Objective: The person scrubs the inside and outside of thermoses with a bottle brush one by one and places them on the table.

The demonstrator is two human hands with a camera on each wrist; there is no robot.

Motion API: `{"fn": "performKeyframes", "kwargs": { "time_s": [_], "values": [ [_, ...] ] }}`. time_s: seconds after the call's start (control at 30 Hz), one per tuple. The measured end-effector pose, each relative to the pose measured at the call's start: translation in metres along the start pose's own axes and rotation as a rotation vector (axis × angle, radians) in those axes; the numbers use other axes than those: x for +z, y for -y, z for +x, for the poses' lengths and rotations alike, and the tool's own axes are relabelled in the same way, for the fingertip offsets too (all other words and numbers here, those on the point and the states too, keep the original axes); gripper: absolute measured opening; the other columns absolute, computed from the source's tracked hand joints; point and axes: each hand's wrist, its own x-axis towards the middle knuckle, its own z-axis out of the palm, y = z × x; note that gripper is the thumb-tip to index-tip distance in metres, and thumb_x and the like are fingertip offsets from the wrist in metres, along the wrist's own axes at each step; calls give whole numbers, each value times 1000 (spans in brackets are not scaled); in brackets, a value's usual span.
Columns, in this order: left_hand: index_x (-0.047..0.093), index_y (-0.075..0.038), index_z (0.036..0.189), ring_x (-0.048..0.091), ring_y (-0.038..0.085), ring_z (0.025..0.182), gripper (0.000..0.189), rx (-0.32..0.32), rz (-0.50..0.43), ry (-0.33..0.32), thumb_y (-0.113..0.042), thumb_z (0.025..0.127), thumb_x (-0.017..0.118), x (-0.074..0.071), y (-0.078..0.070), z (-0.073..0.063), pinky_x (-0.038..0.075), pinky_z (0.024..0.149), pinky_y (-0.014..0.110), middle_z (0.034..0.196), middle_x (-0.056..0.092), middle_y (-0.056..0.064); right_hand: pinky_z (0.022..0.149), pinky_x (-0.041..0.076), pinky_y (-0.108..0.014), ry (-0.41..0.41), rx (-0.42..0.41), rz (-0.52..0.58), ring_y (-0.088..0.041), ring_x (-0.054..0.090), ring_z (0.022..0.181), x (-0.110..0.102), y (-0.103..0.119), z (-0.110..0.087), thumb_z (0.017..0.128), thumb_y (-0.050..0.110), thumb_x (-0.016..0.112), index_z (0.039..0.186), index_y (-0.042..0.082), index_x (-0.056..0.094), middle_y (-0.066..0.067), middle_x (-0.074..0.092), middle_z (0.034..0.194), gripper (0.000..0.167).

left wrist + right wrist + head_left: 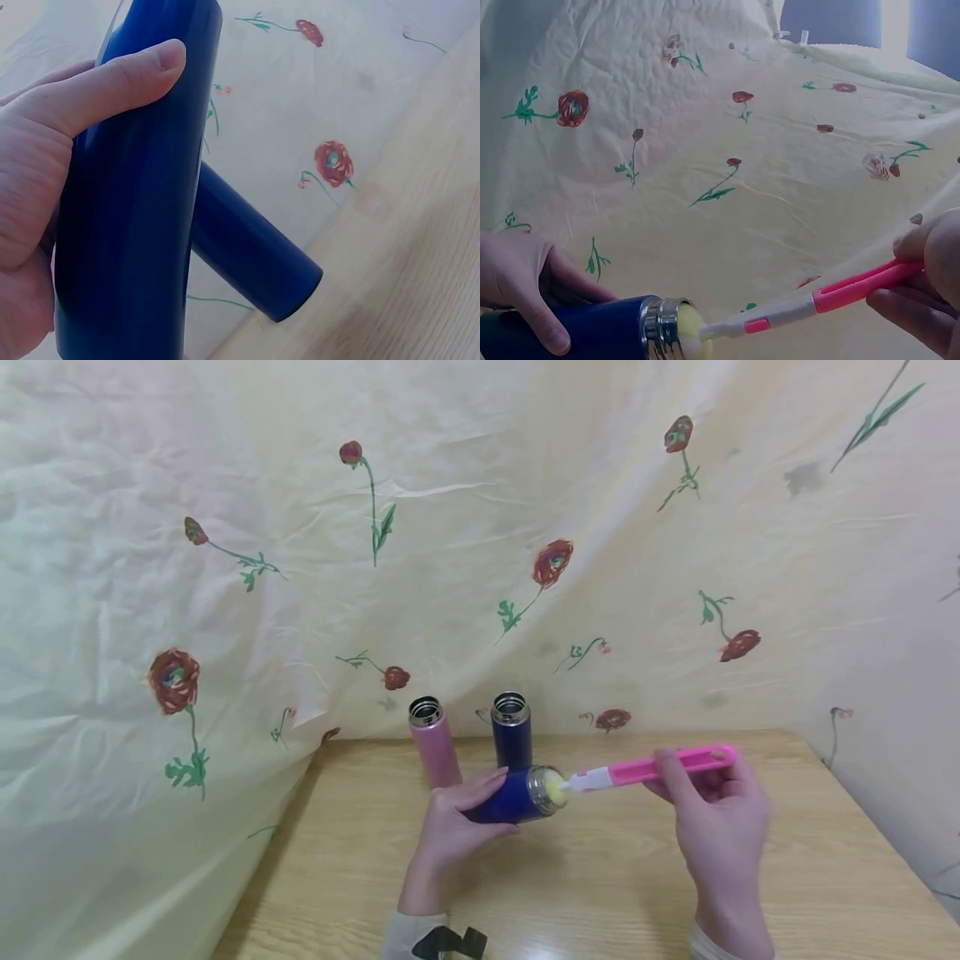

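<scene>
My left hand (459,822) grips a blue thermos bottle (502,799) tilted on its side, its steel mouth toward the right. In the left wrist view the thumb lies along the blue thermos bottle (135,202). My right hand (720,827) holds a bottle brush by its pink handle (637,770). The brush's yellow sponge head (555,787) sits in the bottle's mouth, mostly hidden inside. In the right wrist view, the brush's white neck (780,316) runs from the pink handle to the sponge.
Behind the left hand stand an open pink thermos bottle (437,743) and an open dark blue thermos bottle (512,731), both upright on the wooden table (600,877). A flowered cloth (450,610) hangs along the table's back and left sides.
</scene>
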Motion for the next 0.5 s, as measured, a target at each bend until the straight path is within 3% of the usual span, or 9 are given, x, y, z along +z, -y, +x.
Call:
{"fn": "performKeyframes", "kwargs": {
  "time_s": [0.2, 0.4, 0.5],
  "values": [
    [77, -8, 130, 68, 28, 127, 72, -57, -26, 4, -3, 63, 103, 2, -2, 1, 52, 111, 41, 132, 74, 2, 77, 65, -34, 253, -93, -39, -22, 76, 80, -1, -10, -2, 88, -20, 75, 106, -16, 65, -17, 77, 97, 21],
    [76, -6, 132, 72, 29, 120, 74, -30, -87, 40, -2, 63, 103, 6, 0, 1, 56, 107, 42, 130, 75, 6, 80, 64, -26, 530, -227, -225, -15, 78, 89, 7, -24, -5, 83, -18, 79, 104, -5, 73, -11, 81, 101, 26],
    [76, -6, 132, 73, 27, 118, 73, -25, -106, 54, -2, 63, 103, 7, 0, 2, 56, 107, 41, 129, 75, 6, 79, 64, -27, 604, -274, -200, -15, 78, 91, 10, -28, -6, 84, -16, 80, 103, -2, 74, -12, 81, 101, 25]
  ]
}}
